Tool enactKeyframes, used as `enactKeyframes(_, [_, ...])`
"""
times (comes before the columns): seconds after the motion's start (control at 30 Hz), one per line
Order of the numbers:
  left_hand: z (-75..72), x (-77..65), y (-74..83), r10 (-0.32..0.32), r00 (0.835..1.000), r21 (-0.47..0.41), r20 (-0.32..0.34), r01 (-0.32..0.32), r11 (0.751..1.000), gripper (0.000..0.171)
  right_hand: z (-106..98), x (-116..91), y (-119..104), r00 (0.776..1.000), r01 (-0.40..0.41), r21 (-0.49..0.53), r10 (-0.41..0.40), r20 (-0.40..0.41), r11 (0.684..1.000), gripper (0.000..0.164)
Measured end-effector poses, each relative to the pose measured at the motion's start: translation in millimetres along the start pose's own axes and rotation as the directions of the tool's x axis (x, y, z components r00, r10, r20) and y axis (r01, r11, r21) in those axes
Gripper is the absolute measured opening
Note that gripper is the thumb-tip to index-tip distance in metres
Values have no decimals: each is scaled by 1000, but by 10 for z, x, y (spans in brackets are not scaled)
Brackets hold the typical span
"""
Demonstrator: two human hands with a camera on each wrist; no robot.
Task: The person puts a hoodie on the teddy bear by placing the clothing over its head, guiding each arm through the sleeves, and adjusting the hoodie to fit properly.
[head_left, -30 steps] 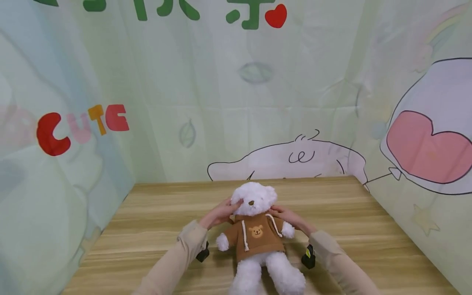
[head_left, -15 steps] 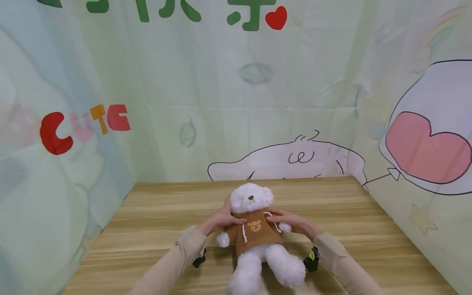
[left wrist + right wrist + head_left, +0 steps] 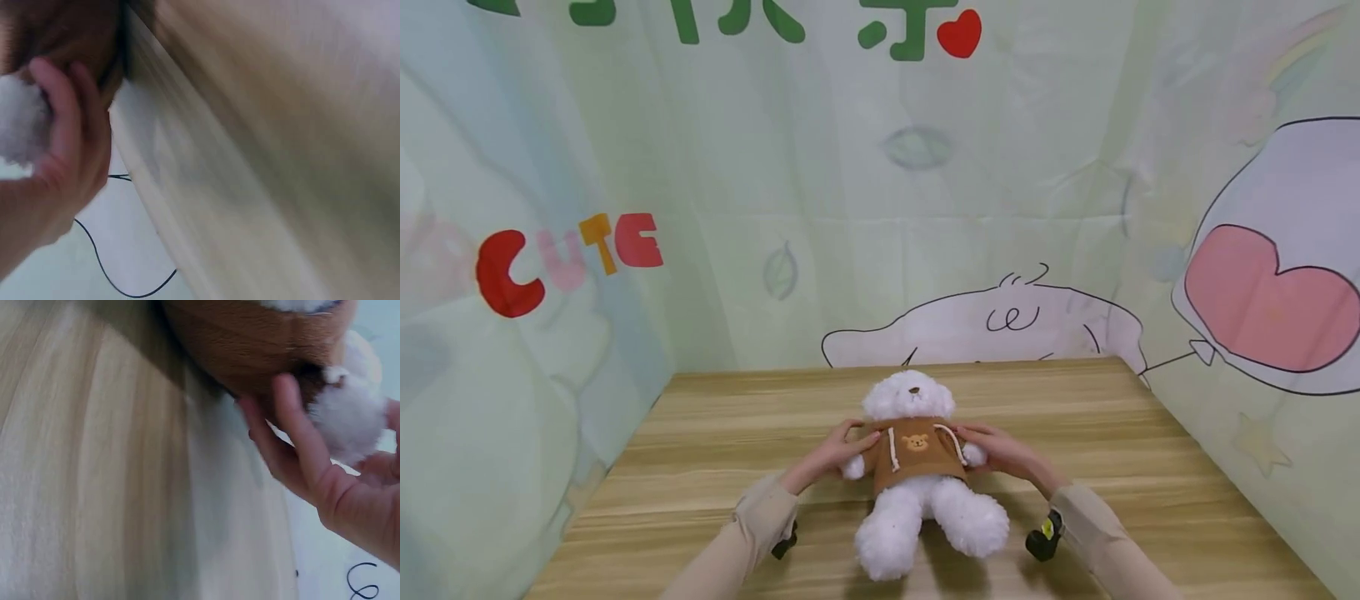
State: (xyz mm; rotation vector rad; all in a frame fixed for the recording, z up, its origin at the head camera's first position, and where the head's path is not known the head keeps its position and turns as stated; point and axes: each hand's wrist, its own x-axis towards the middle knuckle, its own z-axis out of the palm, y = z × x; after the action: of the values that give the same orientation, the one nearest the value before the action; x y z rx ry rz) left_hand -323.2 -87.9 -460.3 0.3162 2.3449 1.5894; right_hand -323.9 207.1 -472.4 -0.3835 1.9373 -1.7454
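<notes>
A white plush teddy bear [image 3: 917, 492] in a brown hoodie leans back over the wooden table, face up, its feet toward me. Shadows show on the wood below its feet. My left hand [image 3: 841, 446] holds the bear's side at the shoulder, thumb on the front of the hoodie. On the other side my right hand [image 3: 1003, 452] grips it around the arm. In the left wrist view, the fingers [image 3: 62, 106] curl against the brown cloth beside a white paw. The right wrist view has fingers [image 3: 300, 425] against the hoodie [image 3: 250, 350], near the other paw [image 3: 350, 419].
The wooden table [image 3: 715, 467] runs back to a printed fabric backdrop [image 3: 760, 183], which also hangs along both sides. A small black device [image 3: 1045, 537] sits at the right wrist; another black device [image 3: 785, 542] is at the left.
Both hands have slid from the bear's head and neck down to its shoulders and arms. The bear's head has tipped back, and its legs have come farther into view.
</notes>
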Motion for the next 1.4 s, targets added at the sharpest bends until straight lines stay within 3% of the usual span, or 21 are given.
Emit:
enactKeyframes(0.07, [-10,-104,45,-62,994,-116,85,71,991,56,-6,-43,-23,1000,13,6,-12,-2,1000,51])
enactKeyframes(0.17, [-16,-182,94,-16,989,-236,149,51,970,46,13,-82,-76,998,54,-30,-55,-41,998,46])
enactKeyframes(0.37, [-35,-147,65,141,988,-221,60,-125,967,35,59,-45,-74,970,116,-207,-155,-186,971,41])
enactKeyframes(0.53, [-3,-155,3,157,987,-171,44,-147,974,39,125,-27,32,939,204,-313,-275,-206,928,34])
enactKeyframes(0.6, [10,-166,5,152,988,-134,35,-146,980,43,164,-33,24,913,226,-400,-336,-230,888,32])
enactKeyframes(0.63, [14,-172,9,156,987,-111,25,-153,982,45,185,-28,12,890,234,-468,-382,-250,852,30])
enactKeyframes(0.77, [23,-203,43,212,977,14,-27,-212,977,47,274,22,-85,768,173,-722,-550,-327,670,9])
enactKeyframes(0.83, [28,-218,66,239,970,78,-46,-235,969,45,316,50,-140,743,138,-763,-576,-341,631,6])
enactKeyframes(0.93, [33,-233,89,258,964,138,-59,-248,959,43,371,63,-228,767,78,-743,-515,-381,665,11])
enactKeyframes(1.07, [29,-253,92,244,968,140,-58,-234,962,42,410,35,-342,828,-2,-658,-368,-423,753,17])
enactKeyframes(1.17, [23,-268,87,252,966,167,-63,-239,957,41,422,-3,-406,872,-2,-618,-301,-387,787,20])
enactKeyframes(1.27, [26,-283,90,280,957,249,-76,-253,935,41,433,-39,-428,889,26,-641,-312,-336,767,19])
enactKeyframes(1.3, [30,-284,92,303,949,298,-82,-267,916,42,438,-46,-427,888,34,-654,-323,-327,756,21])
enactKeyframes(1.4, [50,-280,89,357,931,415,-83,-293,861,47,458,-66,-403,870,26,-708,-365,-332,705,26])
